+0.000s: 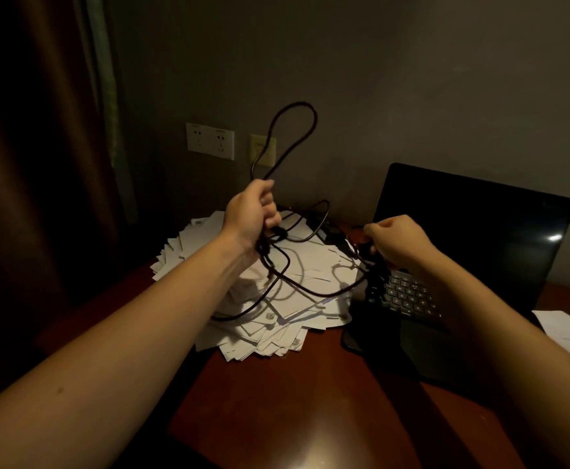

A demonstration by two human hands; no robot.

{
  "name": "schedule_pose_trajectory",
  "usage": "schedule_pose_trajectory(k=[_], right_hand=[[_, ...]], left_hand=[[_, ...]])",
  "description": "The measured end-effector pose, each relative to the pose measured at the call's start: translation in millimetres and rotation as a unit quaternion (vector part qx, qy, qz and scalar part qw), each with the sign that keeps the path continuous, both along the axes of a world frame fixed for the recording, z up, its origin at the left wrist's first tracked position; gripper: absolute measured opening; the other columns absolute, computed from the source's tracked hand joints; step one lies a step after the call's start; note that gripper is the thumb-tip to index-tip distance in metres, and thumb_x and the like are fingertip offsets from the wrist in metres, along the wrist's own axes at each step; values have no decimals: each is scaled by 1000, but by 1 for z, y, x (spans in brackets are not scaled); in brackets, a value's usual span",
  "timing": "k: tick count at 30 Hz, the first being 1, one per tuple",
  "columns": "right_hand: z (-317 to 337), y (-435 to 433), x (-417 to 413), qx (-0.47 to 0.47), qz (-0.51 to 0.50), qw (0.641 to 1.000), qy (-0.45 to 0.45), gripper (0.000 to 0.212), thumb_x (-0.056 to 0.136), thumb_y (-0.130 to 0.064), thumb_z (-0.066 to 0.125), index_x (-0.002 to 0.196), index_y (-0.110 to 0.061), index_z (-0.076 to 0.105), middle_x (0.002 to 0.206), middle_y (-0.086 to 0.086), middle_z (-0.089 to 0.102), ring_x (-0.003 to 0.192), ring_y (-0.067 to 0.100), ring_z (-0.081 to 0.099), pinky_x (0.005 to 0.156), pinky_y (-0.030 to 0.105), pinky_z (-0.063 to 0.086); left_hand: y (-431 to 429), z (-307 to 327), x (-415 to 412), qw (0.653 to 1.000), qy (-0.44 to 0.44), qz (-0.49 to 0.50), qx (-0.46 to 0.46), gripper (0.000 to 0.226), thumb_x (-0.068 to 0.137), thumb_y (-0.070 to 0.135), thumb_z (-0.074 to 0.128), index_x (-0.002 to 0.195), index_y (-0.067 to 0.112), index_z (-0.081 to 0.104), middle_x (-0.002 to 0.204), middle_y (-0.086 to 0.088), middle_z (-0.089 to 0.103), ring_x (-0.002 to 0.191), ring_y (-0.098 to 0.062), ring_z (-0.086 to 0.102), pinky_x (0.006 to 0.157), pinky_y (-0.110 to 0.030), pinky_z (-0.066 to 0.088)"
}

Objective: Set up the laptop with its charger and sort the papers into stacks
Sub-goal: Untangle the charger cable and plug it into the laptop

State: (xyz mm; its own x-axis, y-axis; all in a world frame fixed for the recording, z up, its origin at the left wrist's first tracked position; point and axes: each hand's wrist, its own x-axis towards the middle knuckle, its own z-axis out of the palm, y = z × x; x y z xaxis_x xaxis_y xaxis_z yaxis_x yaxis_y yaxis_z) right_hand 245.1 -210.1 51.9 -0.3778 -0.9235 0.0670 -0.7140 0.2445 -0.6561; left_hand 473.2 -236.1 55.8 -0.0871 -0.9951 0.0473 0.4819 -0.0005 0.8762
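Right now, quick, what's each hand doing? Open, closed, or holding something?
Left hand: closed, gripping the charger cable above the papers.
Right hand: closed, pinching the same cable beside the laptop.

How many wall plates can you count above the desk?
2: a white socket plate on the wall, left; a yellowish plate just right of it, partly behind the cable. Others may hide behind the laptop.

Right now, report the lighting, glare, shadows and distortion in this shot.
Head view: dim light, curtain side nearly black; head view: a bright glare spot on the laptop screen and a soft sheen on the wooden table; head view: the charger cable casts shadows on the paper pile; head view: wide-angle lens stretches the frame edges.
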Motion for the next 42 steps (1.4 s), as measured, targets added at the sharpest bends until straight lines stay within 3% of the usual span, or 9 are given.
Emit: schedule_pose_trajectory(k=[3, 7, 12, 17, 23, 31, 33, 37, 42], right_hand=[[-5, 3, 11, 63, 58, 994, 66, 28, 99, -28, 56, 98, -6, 73, 78, 9, 65, 63, 19, 57, 53, 24, 45], [-12, 14, 25, -110, 90, 980, 136, 62, 89, -29, 61, 148, -21, 43, 142, 8, 51, 128, 25, 50, 105, 41, 47], [-10, 43, 48, -111, 217, 956, 164, 85, 86, -35, 72, 153, -42, 21, 149, 3, 36, 131, 21, 44, 106, 40, 45], [5, 64, 54, -153, 177, 966, 112, 33, 102, -28, 45, 85, -11, 67, 88, 4, 63, 79, 22, 60, 69, 38, 47], [17, 79, 59, -19, 282, 887, -365, 33, 95, -8, 55, 127, -17, 58, 121, 12, 65, 110, 27, 65, 82, 44, 59], [19, 87, 73, -61, 176, 947, -261, 35, 100, -36, 54, 84, -6, 61, 51, -1, 56, 46, 14, 45, 43, 24, 31], [21, 86, 65, -86, 132, 940, -301, 35, 103, -35, 49, 76, -13, 55, 52, 1, 51, 44, 12, 36, 44, 24, 23], [28, 91, 45, -112, 75, 928, -348, 32, 103, -36, 47, 80, -16, 54, 58, -1, 43, 46, 10, 35, 47, 26, 23], [37, 102, 34, -137, 37, 923, -358, 31, 104, -37, 46, 84, -15, 56, 48, -7, 50, 44, 8, 39, 50, 26, 28]], left_hand=[[9, 18, -3, 999, 29, -42, -17, 45, 105, 23, 47, 61, 19, 36, 53, 4, 29, 48, -10, 29, 47, -22, 30], [23, 35, -8, 995, 10, -96, -37, 42, 108, 28, 41, 67, 17, 42, 61, -1, 37, 56, -13, 38, 58, -26, 38], [39, 45, -11, 987, -38, -156, -29, 40, 108, 34, 37, 74, 17, 48, 72, -2, 51, 71, -18, 52, 77, -31, 46], [40, 45, -7, 968, -222, -94, -66, 38, 107, 40, 42, 84, 16, 62, 82, -4, 60, 76, -19, 59, 66, -30, 43], [53, 37, -6, 916, -357, -146, -107, 43, 109, 40, 35, 106, 9, 64, 86, -12, 55, 62, -17, 49, 53, -25, 36], [59, 50, 0, 880, -399, -214, -142, 35, 99, 45, 58, 127, 25, 62, 97, -7, 60, 75, -15, 58, 63, -25, 52], [46, 41, 19, 844, -482, -206, -113, 47, 95, 57, 57, 127, 24, 63, 110, -1, 61, 88, -14, 60, 78, -30, 52], [21, -20, 58, 629, -775, -59, -20, 55, 101, 53, 47, 136, 12, 56, 135, -11, 57, 122, -29, 55, 100, -39, 43], [11, -69, 78, 595, -802, -24, 45, 21, 98, 25, 56, 101, 7, 67, 84, -7, 60, 82, -24, 61, 68, -32, 48]])
